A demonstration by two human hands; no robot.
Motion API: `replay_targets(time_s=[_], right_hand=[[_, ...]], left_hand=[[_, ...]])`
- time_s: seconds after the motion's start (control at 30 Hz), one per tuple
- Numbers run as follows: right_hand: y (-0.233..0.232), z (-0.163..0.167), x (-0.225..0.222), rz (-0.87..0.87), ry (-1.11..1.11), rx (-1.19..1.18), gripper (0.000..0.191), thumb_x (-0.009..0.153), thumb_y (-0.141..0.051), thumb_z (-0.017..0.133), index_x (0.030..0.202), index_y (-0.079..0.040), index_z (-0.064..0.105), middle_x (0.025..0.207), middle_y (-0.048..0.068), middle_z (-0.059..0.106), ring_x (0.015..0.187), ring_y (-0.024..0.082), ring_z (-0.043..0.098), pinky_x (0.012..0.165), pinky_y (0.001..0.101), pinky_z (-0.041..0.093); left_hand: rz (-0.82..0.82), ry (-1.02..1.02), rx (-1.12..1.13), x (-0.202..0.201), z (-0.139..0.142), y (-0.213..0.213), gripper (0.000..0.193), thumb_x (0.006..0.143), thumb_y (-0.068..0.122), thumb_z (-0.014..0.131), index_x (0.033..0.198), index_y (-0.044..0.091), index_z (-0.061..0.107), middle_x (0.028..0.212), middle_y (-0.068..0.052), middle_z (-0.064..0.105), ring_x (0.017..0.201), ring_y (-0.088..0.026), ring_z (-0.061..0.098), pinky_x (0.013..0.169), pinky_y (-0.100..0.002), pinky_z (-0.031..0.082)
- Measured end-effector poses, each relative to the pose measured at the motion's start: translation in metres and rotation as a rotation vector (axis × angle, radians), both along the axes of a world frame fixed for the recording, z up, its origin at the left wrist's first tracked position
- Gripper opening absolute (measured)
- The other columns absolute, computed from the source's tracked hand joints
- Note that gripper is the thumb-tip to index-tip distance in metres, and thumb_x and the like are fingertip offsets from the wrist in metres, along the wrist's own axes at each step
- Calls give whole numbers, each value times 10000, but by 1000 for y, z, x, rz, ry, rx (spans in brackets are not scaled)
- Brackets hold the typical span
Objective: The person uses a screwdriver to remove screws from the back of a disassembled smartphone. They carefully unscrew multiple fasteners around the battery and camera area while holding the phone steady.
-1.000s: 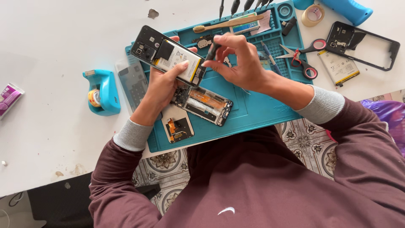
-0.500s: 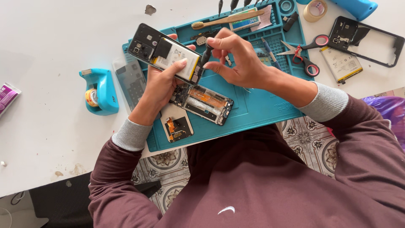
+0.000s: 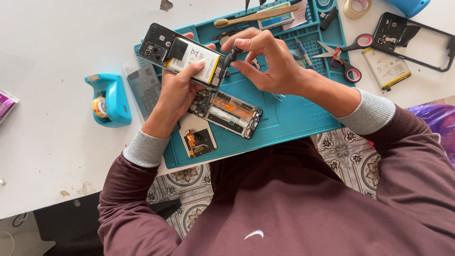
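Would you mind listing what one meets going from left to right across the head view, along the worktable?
Purple packet → blue tape dispenser → left hand holding the opened phone → right hand with a dark tool → scissors → loose battery → empty phone frame.

Bright, even daylight floods the white bench [image 3: 57,156], washing it nearly blank toward ten o'clock. Shadows are soft and short beneath the forearms. Focus is crisp centrally; edges bend slightly, wide-angle.
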State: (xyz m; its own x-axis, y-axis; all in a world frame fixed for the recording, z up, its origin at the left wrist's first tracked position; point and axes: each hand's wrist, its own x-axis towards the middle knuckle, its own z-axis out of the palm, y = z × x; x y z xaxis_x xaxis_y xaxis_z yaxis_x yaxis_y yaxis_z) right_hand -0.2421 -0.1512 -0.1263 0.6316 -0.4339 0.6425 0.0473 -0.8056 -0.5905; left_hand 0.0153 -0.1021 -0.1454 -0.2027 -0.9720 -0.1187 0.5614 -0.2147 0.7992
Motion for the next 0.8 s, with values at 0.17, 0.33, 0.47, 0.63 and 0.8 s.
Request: replay_targets(time_s=[0.17, 0.33, 0.47, 0.63, 0.8], right_hand=[[-2, -3, 2, -46, -27, 18, 478, 1053, -9, 766, 1321, -100, 380, 1211, 168, 669, 919, 144, 691, 627, 239, 574], [-4, -2, 0, -23, -51, -18, 495, 1060, 16, 702, 1379, -85, 337, 1305, 232, 617, 1027, 239, 684, 639, 251, 580], [-6, -2, -1, -18, -42, 11, 510, 1086, 7, 735, 1398, -102, 347, 1228, 153, 650, 946, 170, 715, 631, 226, 593], [-5, 0, -7, 4, -87, 66, 573, 1045, -2, 757, 1437, -86, 347, 1292, 204, 567, 897, 169, 666, 588, 205, 555], [-9, 2, -7, 40, -19, 53, 516, 1024, 38, 742, 1383, -115, 404, 1345, 211, 635, 689, 77, 644, 553, 211, 548]], left_hand=[[-9, 10, -4, 0, -2, -1, 660, 990, -45, 579, 1557, 90, 270, 1460, -308, 561, 1181, -362, 708, 855, -423, 698], [-13, -9, -16, 1, -2, -3, 657, 992, -36, 583, 1555, 91, 268, 1457, -306, 564, 1173, -357, 711, 845, -415, 700], [-11, -3, -16, 1, -2, -3, 656, 985, -29, 588, 1552, 87, 279, 1457, -308, 569, 1160, -366, 717, 837, -410, 693], [-9, -100, -142, 3, -2, -3, 640, 1018, -24, 588, 1565, 89, 276, 1481, -308, 564, 1226, -345, 705, 908, -421, 707], [85, -24, -117, 10, -3, -9, 637, 1023, -28, 566, 1570, 116, 272, 1485, -275, 556, 1230, -331, 704, 894, -419, 698]])
